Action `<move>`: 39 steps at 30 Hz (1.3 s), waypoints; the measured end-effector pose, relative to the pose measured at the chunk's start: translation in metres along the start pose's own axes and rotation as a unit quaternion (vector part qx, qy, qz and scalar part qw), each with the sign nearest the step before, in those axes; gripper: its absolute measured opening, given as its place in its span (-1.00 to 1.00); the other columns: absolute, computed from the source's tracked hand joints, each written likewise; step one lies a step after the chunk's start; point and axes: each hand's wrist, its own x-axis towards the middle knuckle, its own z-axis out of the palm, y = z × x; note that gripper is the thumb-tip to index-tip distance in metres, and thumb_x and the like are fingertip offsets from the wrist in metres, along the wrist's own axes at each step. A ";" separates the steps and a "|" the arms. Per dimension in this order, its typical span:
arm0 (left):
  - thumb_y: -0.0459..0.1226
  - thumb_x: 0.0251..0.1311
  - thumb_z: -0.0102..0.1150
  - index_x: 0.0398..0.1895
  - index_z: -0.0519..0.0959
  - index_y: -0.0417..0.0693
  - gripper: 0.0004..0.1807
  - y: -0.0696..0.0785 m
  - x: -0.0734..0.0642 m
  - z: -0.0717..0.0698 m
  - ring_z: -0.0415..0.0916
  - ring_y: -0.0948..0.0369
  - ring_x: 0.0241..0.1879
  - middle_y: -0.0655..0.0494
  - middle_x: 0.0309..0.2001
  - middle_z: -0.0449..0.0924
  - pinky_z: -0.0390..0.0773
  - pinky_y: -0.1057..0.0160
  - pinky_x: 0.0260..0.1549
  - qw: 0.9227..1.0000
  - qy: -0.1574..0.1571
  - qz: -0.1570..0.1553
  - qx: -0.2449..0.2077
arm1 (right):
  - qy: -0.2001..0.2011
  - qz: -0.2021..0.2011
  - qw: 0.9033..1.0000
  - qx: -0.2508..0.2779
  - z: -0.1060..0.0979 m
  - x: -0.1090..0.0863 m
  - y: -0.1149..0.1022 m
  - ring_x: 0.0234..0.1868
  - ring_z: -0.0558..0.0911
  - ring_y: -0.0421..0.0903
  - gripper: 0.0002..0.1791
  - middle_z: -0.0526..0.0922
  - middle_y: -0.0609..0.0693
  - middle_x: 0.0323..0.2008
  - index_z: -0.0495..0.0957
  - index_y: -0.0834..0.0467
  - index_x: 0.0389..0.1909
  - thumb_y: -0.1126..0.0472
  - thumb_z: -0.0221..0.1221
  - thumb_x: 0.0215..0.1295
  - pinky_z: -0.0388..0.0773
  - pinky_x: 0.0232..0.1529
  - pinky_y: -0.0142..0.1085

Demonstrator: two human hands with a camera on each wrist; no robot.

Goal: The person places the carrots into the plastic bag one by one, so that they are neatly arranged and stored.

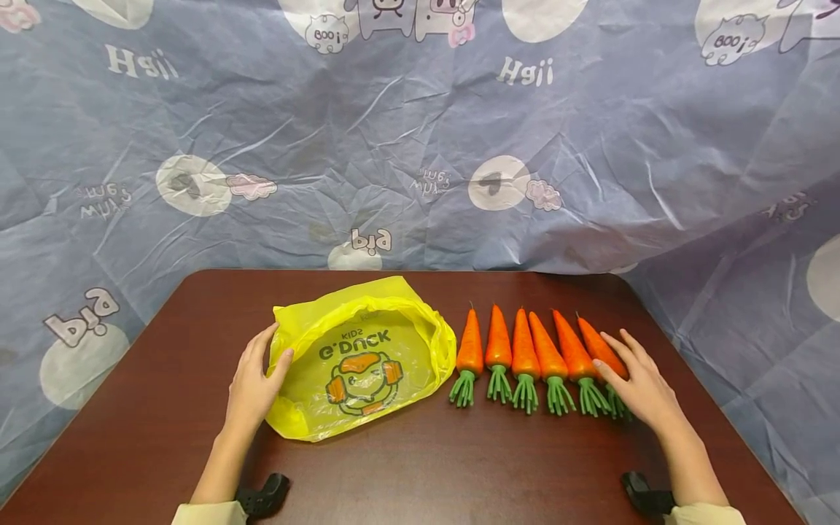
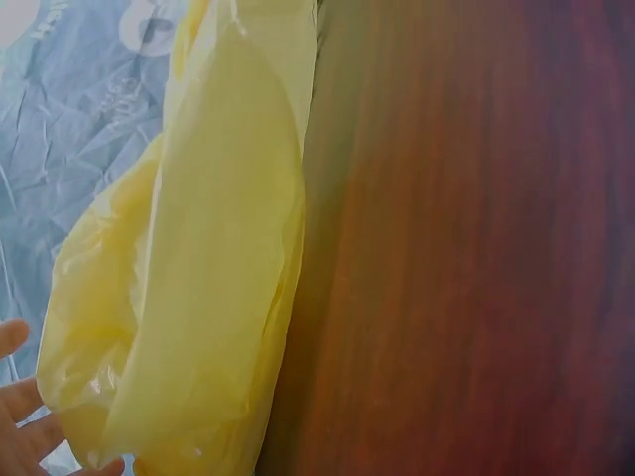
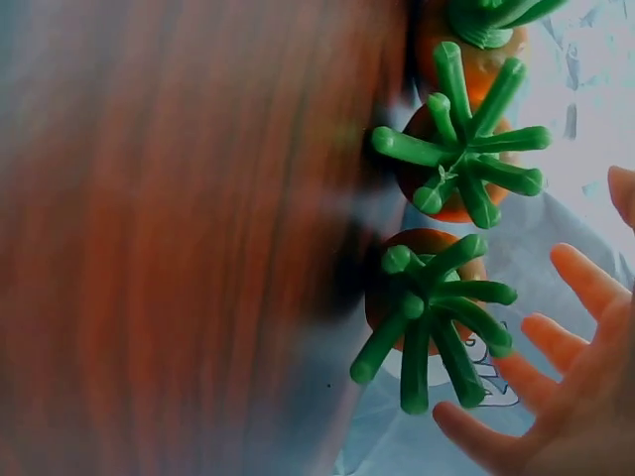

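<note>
Yellow plastic bag (image 1: 361, 364), mouth agape, prob. for access, sits L of six carrots (image 1: 547, 354), lined up on tabletop (image 1: 459, 467) likely for easy reach. L grip (image 1: 256, 375) at bag, R grip (image 1: 642, 383) by carrots: fingers apart.

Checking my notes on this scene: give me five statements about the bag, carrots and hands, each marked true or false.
1. Six carrots lie on the table. True.
2. The left hand is at the yellow bag. True.
3. All the carrots are inside the bag. False: they lie in a row outside it.
4. The right hand is nearest the rightmost carrot. True.
5. The carrots' tips point toward the person. False: they point away.
</note>
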 end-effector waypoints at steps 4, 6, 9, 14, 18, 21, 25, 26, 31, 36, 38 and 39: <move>0.00 0.25 -0.04 0.32 0.19 0.09 -0.41 -0.001 -0.003 0.005 0.09 -0.12 0.29 -0.07 0.33 0.16 0.18 -0.29 0.08 0.999 -0.003 0.001 -0.042 | 0.007 -0.005 0.999 0.049 0.004 0.000 0.005 0.30 -0.06 0.45 -0.33 -0.17 0.28 0.40 0.05 0.09 0.38 -0.05 -0.04 0.32 0.00 -0.12 0.50; -0.02 0.25 -0.03 0.32 0.20 0.08 -0.42 -0.002 -0.005 0.007 0.05 -0.12 0.31 -0.07 0.34 0.14 0.14 -0.28 0.12 0.998 -0.007 -0.004 -0.066 | 0.014 -0.010 0.997 0.073 0.007 -0.001 0.007 0.30 -0.07 0.45 -0.33 -0.18 0.31 0.39 0.04 0.11 0.38 -0.02 -0.03 0.32 -0.01 -0.07 0.47; -0.04 0.24 0.00 0.32 0.21 0.09 -0.42 -0.005 -0.009 0.010 0.01 -0.11 0.33 -0.06 0.36 0.11 0.10 -0.27 0.17 0.995 -0.013 -0.010 -0.095 | 0.025 -0.011 0.994 0.101 0.010 -0.001 0.010 0.30 -0.09 0.46 -0.34 -0.17 0.33 0.39 0.04 0.15 0.37 0.01 -0.03 0.32 -0.04 -0.02 0.46; -0.08 0.23 0.03 0.32 0.22 0.09 -0.42 -0.010 -0.015 0.013 -0.04 -0.10 0.35 -0.03 0.38 0.07 0.03 -0.30 0.18 0.992 -0.020 -0.009 -0.121 | 0.035 -0.008 0.991 0.125 0.015 -0.002 0.014 0.30 -0.09 0.47 -0.35 -0.14 0.36 0.37 0.07 0.16 0.36 0.03 -0.01 0.32 -0.05 0.02 0.44; -0.13 0.23 0.04 0.32 0.20 0.11 -0.42 -0.015 -0.017 0.015 -0.08 -0.10 0.36 -0.03 0.39 0.04 -0.02 -0.34 0.16 0.991 -0.028 0.003 -0.132 | 0.043 0.001 0.990 0.137 0.021 -0.003 0.017 0.31 -0.09 0.45 -0.35 -0.13 0.37 0.36 0.06 0.14 0.37 0.04 -0.01 0.32 -0.05 0.04 0.43; -0.15 0.23 0.05 0.33 0.19 0.12 -0.42 -0.018 -0.018 0.017 -0.09 -0.11 0.36 -0.04 0.40 0.02 -0.03 -0.36 0.14 0.990 -0.033 0.014 -0.137 | 0.047 0.009 0.988 0.148 0.027 -0.003 0.018 0.31 -0.09 0.43 -0.35 -0.12 0.37 0.36 0.05 0.14 0.37 0.05 -0.01 0.32 -0.05 0.06 0.41; -0.18 0.21 0.08 0.32 0.21 0.13 -0.42 -0.021 -0.022 0.019 -0.09 -0.13 0.35 -0.07 0.39 0.03 -0.02 -0.36 0.13 0.990 -0.029 0.022 -0.137 | 0.043 0.010 0.987 0.153 0.034 -0.002 0.019 0.31 -0.06 0.43 -0.36 -0.09 0.37 0.35 0.07 0.19 0.35 0.06 -0.01 0.32 -0.04 0.09 0.39; -0.19 0.20 0.08 0.31 0.22 0.13 -0.42 -0.021 -0.023 0.019 -0.08 -0.13 0.35 -0.07 0.38 0.04 -0.02 -0.36 0.13 0.990 -0.027 0.023 -0.135 | 0.042 0.009 0.987 0.155 0.035 -0.002 0.019 0.30 -0.06 0.43 -0.36 -0.08 0.38 0.35 0.08 0.21 0.35 0.06 -0.01 0.32 -0.04 0.09 0.39; -0.20 0.17 0.12 0.28 0.26 0.19 -0.43 -0.024 -0.026 0.019 -0.06 -0.11 0.34 -0.07 0.36 0.09 0.00 -0.37 0.12 0.992 -0.018 0.028 -0.125 | 0.031 0.023 0.986 0.160 0.038 -0.002 0.019 0.30 -0.07 0.45 -0.35 -0.11 0.39 0.35 0.06 0.25 0.35 0.03 -0.05 0.34 -0.06 0.09 0.40; -0.20 0.17 0.12 0.25 0.31 0.21 -0.47 -0.024 -0.023 0.020 -0.03 -0.08 0.34 -0.04 0.36 0.12 0.02 -0.35 0.13 0.992 -0.010 0.036 -0.122 | 0.032 0.038 0.986 0.160 0.037 0.000 0.021 0.29 -0.07 0.46 -0.33 -0.13 0.39 0.35 0.01 0.30 0.35 0.02 -0.10 0.36 -0.07 0.11 0.39; -0.21 0.18 0.11 0.24 0.32 0.20 -0.48 -0.024 -0.021 0.021 -0.02 -0.08 0.34 -0.04 0.36 0.12 0.02 -0.34 0.14 0.991 -0.008 0.039 -0.125 | 0.038 0.039 0.986 0.158 0.036 0.001 0.022 0.28 -0.05 0.46 -0.35 -0.11 0.40 0.35 0.03 0.32 0.33 0.03 -0.10 0.37 -0.06 0.11 0.38; -0.21 0.18 0.11 0.24 0.33 0.19 -0.49 -0.024 -0.020 0.022 -0.02 -0.08 0.34 -0.04 0.36 0.13 0.02 -0.34 0.14 0.991 -0.007 0.040 -0.127 | 0.040 0.040 0.986 0.156 0.035 0.002 0.022 0.28 -0.04 0.45 -0.36 -0.10 0.39 0.35 0.05 0.32 0.33 0.03 -0.10 0.37 -0.05 0.11 0.37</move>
